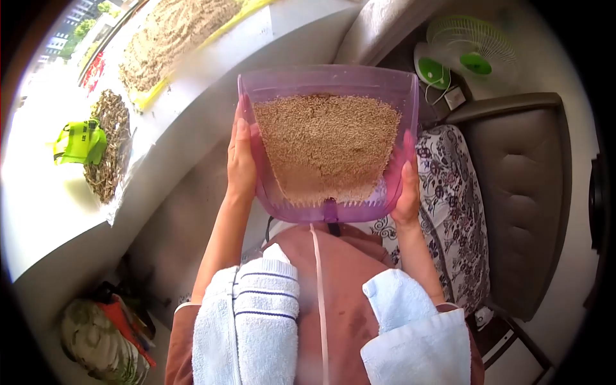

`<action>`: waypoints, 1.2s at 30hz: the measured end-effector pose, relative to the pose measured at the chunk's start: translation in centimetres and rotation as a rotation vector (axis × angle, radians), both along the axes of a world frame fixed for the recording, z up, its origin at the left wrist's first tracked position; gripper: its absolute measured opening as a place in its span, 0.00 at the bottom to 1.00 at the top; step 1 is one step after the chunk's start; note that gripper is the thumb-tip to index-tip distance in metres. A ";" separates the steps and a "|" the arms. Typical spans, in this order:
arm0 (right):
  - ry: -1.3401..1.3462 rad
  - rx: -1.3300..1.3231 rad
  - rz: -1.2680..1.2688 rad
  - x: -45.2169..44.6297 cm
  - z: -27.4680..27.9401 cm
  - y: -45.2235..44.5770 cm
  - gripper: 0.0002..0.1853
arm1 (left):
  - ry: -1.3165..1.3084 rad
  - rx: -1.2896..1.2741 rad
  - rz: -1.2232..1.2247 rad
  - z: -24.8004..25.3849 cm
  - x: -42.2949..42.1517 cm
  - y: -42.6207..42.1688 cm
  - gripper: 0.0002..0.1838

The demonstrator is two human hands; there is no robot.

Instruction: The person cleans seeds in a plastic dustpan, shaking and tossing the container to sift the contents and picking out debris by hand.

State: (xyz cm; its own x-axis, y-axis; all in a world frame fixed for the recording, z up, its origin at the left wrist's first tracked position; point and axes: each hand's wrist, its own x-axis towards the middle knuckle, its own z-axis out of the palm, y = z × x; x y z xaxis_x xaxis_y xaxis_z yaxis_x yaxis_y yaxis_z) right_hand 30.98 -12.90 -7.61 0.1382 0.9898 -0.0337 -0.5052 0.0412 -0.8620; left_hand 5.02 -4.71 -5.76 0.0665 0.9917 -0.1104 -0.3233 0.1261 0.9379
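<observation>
A see-through purple plastic dustpan (327, 78) is held up in front of my chest. Its wide edge points away from me, and a row of comb-like teeth runs along the near end. Small tan grains (327, 138) cover most of its floor. My left hand (242, 160) grips the left side wall, fingers running up along the outside. On the opposite wall, my right hand (407, 192) grips in the same way. Some fingers show pink through the plastic, and the undersides of both hands are hidden.
A white curved ledge (212, 96) at left carries a spread of tan grains (173, 38), dried brown pieces (109, 144) and a bright green packet (80, 142). A brown padded seat (513, 192), floral fabric (452, 186) and green fan (475, 63) stand right. A light-blue towel (266, 321) hangs over me.
</observation>
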 end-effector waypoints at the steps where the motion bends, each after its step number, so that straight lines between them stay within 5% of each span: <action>1: -0.009 -0.035 0.034 0.4 -0.6 -0.5 0.30 | 0.056 -0.039 0.002 0.2 0.0 -0.3 0.29; 8: 0.059 -0.113 0.005 0.0 5.0 1.9 0.29 | 0.032 -0.139 0.004 5.6 0.3 2.1 0.29; 11: 0.090 0.187 0.072 0.4 7.8 2.1 0.31 | -0.126 0.059 -0.151 10.6 0.2 1.7 0.29; 12: 0.072 0.280 0.045 0.3 5.7 2.1 0.32 | 0.006 0.114 -0.069 9.0 0.1 2.2 0.30; 14: -0.071 0.046 -0.051 -0.4 1.1 1.7 0.36 | 0.274 0.200 0.087 3.0 -0.5 2.7 0.32; 16: -0.120 0.042 -0.056 -0.5 -1.4 0.2 0.34 | 0.075 0.099 0.012 1.1 -0.5 1.2 0.29; 19: -0.102 -0.048 0.016 -0.3 -1.1 -1.0 0.33 | 0.151 -0.014 -0.010 -1.3 -1.2 0.3 0.30; 23: 0.128 -0.215 0.005 -0.6 1.5 0.0 0.28 | 0.153 -0.091 -0.047 -0.3 -0.9 1.6 0.30; 28: -0.046 0.132 0.021 0.1 9.1 1.5 0.36 | -0.049 0.078 -0.123 10.2 0.0 1.7 0.29; 32: -0.147 0.120 -0.064 -0.6 1.1 1.2 0.38 | 0.178 0.231 0.093 0.5 -0.7 2.8 0.33; 36: -0.058 -0.017 0.005 -0.1 -0.8 -1.1 0.33 | 0.067 0.010 -0.047 0.1 -0.5 0.2 0.33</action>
